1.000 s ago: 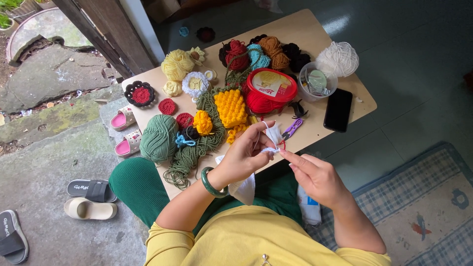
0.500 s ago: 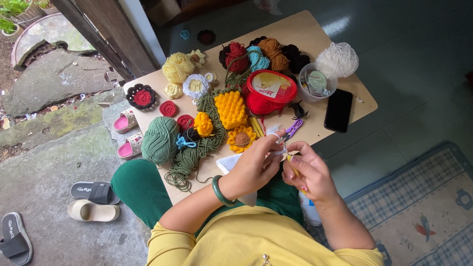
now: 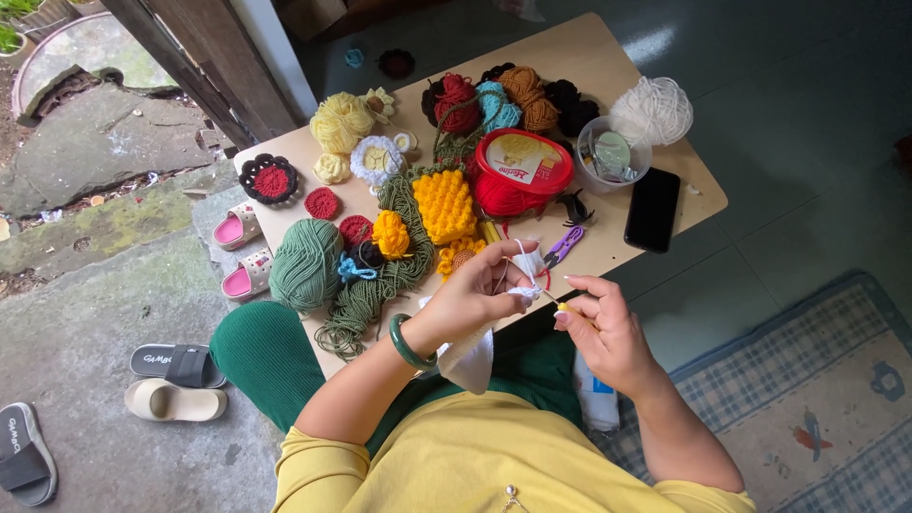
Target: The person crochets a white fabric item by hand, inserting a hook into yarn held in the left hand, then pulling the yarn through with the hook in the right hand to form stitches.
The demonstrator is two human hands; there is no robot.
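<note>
Under the left hand (image 3: pixel 472 302), white crochet piece (image 3: pixel 528 264) partly hidden.

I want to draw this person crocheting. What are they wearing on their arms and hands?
The sleeves are yellow and end near the elbows, so both forearms are bare. A dark green bangle circles the wrist of the left hand. The right hand wears nothing, and its nails look pale. No gloves or rings show.

The left hand (image 3: pixel 480 294) pinches white crochet work (image 3: pixel 528 266) while the right hand (image 3: pixel 600 323) holds a crochet hook (image 3: pixel 554 301).
</note>
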